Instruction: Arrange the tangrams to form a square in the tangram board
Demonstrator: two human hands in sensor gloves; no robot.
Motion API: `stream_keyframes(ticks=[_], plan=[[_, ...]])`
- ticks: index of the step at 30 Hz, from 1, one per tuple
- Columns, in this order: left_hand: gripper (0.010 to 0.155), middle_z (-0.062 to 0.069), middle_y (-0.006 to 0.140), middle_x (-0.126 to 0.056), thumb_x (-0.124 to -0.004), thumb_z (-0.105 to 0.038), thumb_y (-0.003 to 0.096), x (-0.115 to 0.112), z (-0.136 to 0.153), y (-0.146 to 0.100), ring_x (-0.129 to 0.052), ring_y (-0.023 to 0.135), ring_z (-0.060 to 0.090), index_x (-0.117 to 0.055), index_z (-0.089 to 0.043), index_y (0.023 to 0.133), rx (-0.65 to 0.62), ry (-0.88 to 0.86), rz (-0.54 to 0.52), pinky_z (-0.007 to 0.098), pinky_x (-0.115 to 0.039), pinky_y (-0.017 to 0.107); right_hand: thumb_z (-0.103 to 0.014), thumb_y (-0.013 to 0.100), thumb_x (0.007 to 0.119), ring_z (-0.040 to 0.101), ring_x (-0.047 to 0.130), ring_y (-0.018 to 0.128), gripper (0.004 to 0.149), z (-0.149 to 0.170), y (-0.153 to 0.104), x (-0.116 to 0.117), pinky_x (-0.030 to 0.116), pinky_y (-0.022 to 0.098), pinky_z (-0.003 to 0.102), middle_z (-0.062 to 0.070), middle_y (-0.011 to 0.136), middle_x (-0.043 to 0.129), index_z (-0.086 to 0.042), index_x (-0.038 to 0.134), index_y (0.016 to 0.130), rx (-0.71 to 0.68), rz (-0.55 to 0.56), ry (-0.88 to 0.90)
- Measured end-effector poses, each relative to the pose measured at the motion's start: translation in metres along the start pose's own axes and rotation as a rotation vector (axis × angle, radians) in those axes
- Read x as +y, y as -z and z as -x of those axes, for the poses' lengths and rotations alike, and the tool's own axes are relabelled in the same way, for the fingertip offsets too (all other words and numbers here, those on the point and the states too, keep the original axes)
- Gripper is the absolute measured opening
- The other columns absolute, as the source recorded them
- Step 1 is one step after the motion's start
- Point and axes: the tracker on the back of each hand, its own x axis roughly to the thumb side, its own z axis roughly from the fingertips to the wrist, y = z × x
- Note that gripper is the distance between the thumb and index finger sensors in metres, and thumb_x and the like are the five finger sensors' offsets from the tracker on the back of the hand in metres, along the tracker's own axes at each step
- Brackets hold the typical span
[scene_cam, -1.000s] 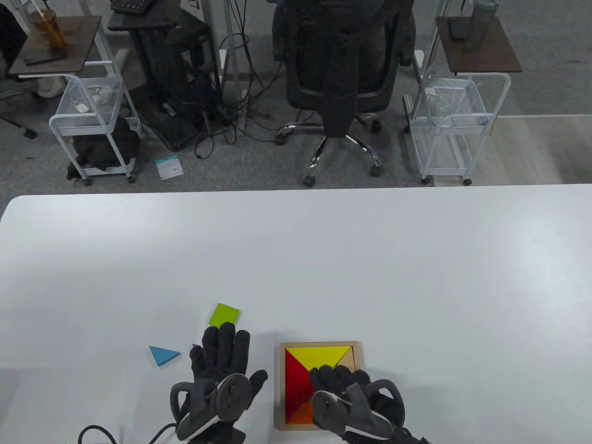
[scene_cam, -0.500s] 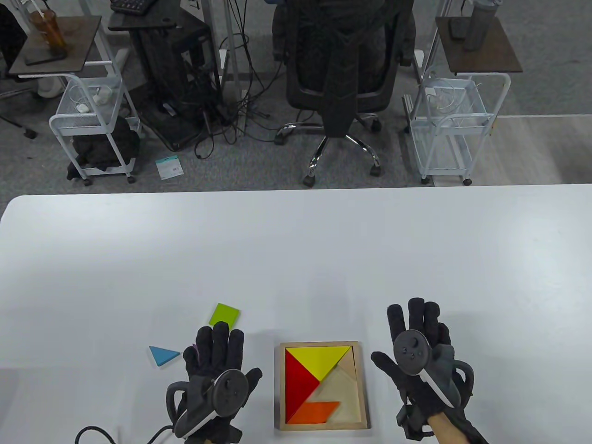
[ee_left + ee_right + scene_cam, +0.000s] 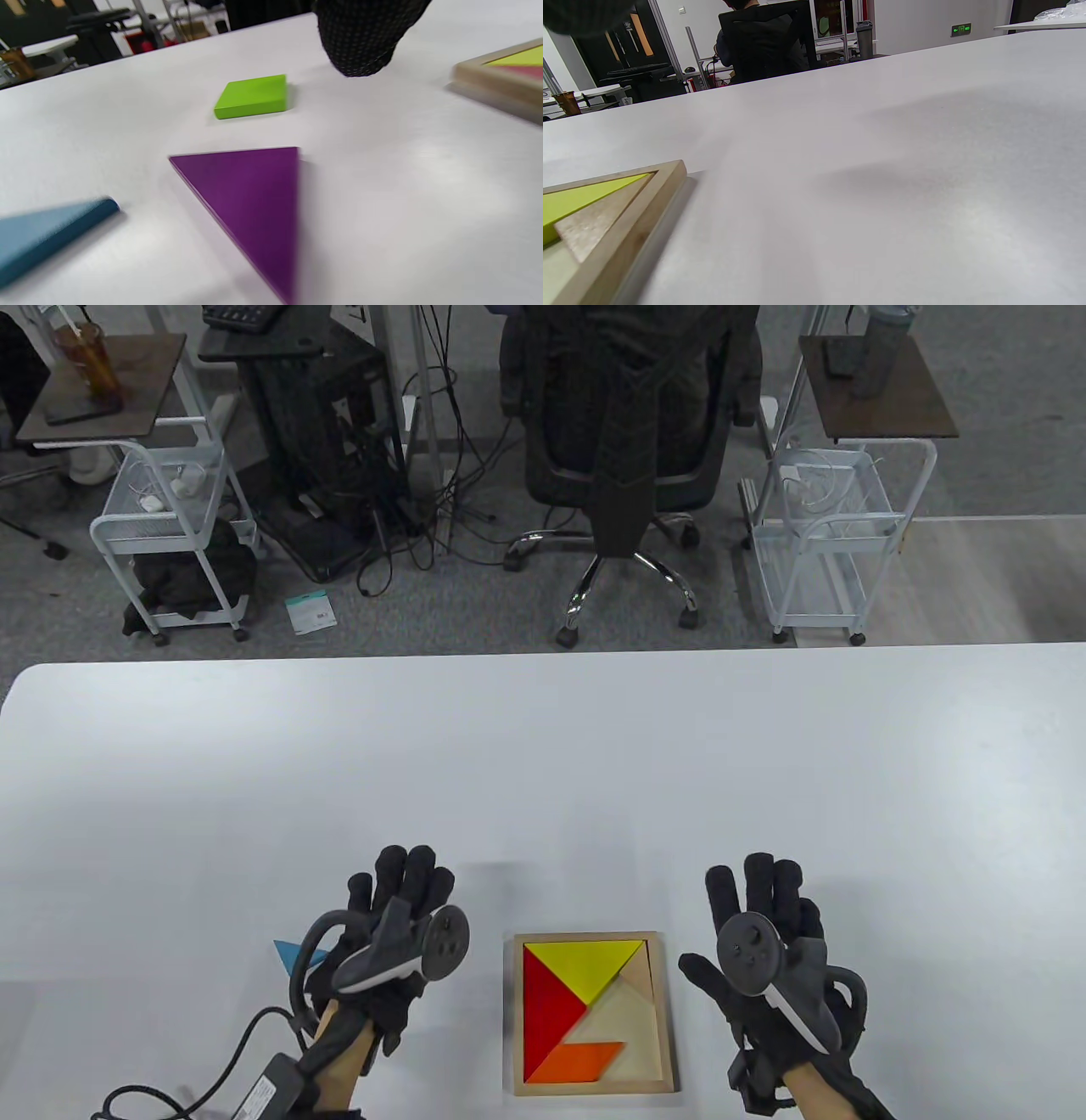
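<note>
The wooden tangram board (image 3: 669,1010) lies near the front edge and holds a yellow triangle (image 3: 585,960), a red triangle (image 3: 547,1001) and an orange parallelogram (image 3: 579,1060). My left hand (image 3: 403,891) hovers left of the board with fingers stretched out, holding nothing. From above it hides the green square and purple triangle. In the left wrist view the green square (image 3: 252,96), purple triangle (image 3: 254,199) and blue triangle (image 3: 46,233) lie loose on the table below one fingertip (image 3: 360,42). The blue triangle (image 3: 288,954) peeks out beside the left hand. My right hand (image 3: 764,916) is spread flat right of the board.
The white table (image 3: 543,772) stretches far ahead of both hands. A cable (image 3: 221,1069) trails from the left wrist toward the front edge. An office chair (image 3: 628,432) and two wire carts stand beyond the table's far edge.
My right hand left the board and moved to its right, then stayed there. My left hand slid forward and tilted, now covering the green square in the table view.
</note>
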Motion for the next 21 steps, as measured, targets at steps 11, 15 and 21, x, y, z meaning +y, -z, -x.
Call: stream_keyframes(ticks=[11, 15, 21], plan=[[0.082, 0.020, 0.113, -0.024, -0.082, -0.031, 0.0503, -0.010, 0.021, 0.067, -0.049, 0.105, 0.041, -0.026, -0.015, 0.108, 0.009, 0.035, 0.229, 0.052, -0.064, 0.076, -0.064, 0.031, 0.065, 0.014, -0.025, 0.099, 0.091, 0.005, 0.004, 0.001, 0.007, 0.085, 0.044, -0.015, 0.102, -0.023, -0.052, 0.005, 0.098, 0.027, -0.032, 0.011], [0.080, 0.018, 0.113, -0.028, -0.083, -0.032, 0.0497, -0.009, 0.018, 0.075, -0.053, 0.104, 0.040, -0.030, -0.015, 0.107, 0.006, 0.047, 0.276, 0.050, -0.064, 0.076, -0.064, 0.031, 0.065, 0.014, -0.025, 0.099, 0.091, 0.005, 0.004, 0.001, 0.007, 0.085, 0.044, -0.015, 0.102, -0.023, -0.051, 0.005, 0.098, 0.032, -0.038, 0.010], [0.078, 0.015, 0.111, -0.037, -0.085, -0.035, 0.0475, -0.008, 0.020, 0.078, -0.058, 0.101, 0.039, -0.036, -0.016, 0.106, -0.011, 0.058, 0.252, 0.047, -0.067, 0.075, -0.064, 0.031, 0.065, 0.014, -0.025, 0.099, 0.091, 0.004, 0.004, 0.001, 0.007, 0.085, 0.044, -0.015, 0.102, -0.023, -0.051, 0.005, 0.098, 0.033, -0.042, -0.001]])
